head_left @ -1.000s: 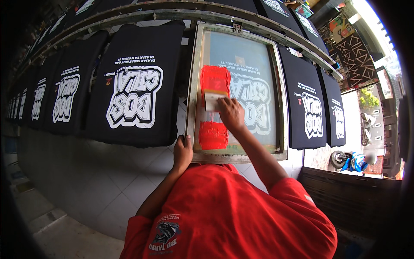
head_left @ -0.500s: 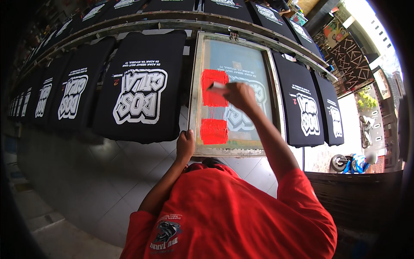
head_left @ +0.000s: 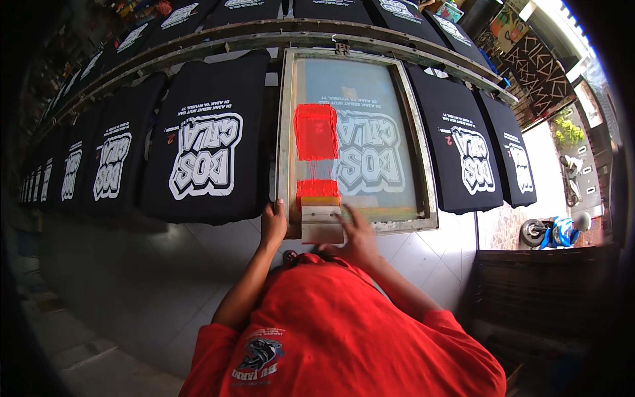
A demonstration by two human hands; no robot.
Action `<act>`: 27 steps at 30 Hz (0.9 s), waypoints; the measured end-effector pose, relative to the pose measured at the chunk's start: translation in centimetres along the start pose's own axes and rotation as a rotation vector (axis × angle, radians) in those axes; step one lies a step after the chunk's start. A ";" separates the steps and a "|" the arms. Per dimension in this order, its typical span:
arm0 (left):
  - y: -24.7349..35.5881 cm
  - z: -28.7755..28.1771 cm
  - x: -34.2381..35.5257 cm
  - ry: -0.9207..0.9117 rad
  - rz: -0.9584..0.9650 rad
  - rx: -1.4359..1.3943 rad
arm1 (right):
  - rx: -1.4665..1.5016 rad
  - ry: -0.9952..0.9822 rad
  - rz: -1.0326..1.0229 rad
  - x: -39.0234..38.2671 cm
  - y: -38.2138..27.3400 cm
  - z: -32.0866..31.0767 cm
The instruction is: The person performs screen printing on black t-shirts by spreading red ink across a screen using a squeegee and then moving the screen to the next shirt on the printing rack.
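A screen printing frame (head_left: 284, 135) lies over a dark shirt, whose white print shows through the mesh. Two patches of red ink (head_left: 315, 132) sit on the mesh's left side. My left hand (head_left: 273, 223) is closed on the frame's near left corner. At the near edge, a squeegee (head_left: 322, 217) with a pale handle and yellowish blade rests with its blade at the nearer red patch. Beside its right end is my right hand (head_left: 360, 239), fingers apart and slightly blurred, not wrapped round the handle.
Black shirts with white prints lie in a row left (head_left: 198, 142) and right (head_left: 463, 145) of the frame. A metal rail (head_left: 370, 45) runs behind them, with more shirts beyond. Pale floor tiles (head_left: 423, 264) show below. A blue motorbike (head_left: 555, 231) stands outside at right.
My right hand has come from the far red patch to the frame's near edge, bringing the squeegee there, and its fingers have spread. My left hand stays on the frame.
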State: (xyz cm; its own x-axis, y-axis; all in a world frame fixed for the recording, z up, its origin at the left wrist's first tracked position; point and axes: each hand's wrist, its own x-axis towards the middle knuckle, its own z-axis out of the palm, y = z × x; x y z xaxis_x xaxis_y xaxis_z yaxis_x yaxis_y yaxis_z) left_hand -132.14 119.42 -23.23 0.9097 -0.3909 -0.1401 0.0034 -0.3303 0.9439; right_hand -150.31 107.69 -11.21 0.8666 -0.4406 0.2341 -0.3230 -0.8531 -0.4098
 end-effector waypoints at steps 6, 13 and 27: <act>1.0 -0.5 -0.3 -0.032 -0.030 0.042 | -0.379 0.425 0.710 -3.5 18.4 -8.4; 2.6 -2.3 -0.7 -0.015 0.047 0.066 | -0.155 0.284 0.903 -2.7 20.1 -8.6; -3.5 -30.2 5.6 0.049 -0.039 -0.018 | 0.192 0.457 0.833 1.0 -3.8 6.8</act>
State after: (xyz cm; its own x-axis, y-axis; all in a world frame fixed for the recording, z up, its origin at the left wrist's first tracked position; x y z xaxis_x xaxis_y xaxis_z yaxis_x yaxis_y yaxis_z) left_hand -114.55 144.37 -18.26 0.9278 -0.3356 -0.1628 0.0465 -0.3289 0.9432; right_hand -145.66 112.34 -15.39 0.1432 -0.9839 0.1070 -0.6636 -0.1756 -0.7272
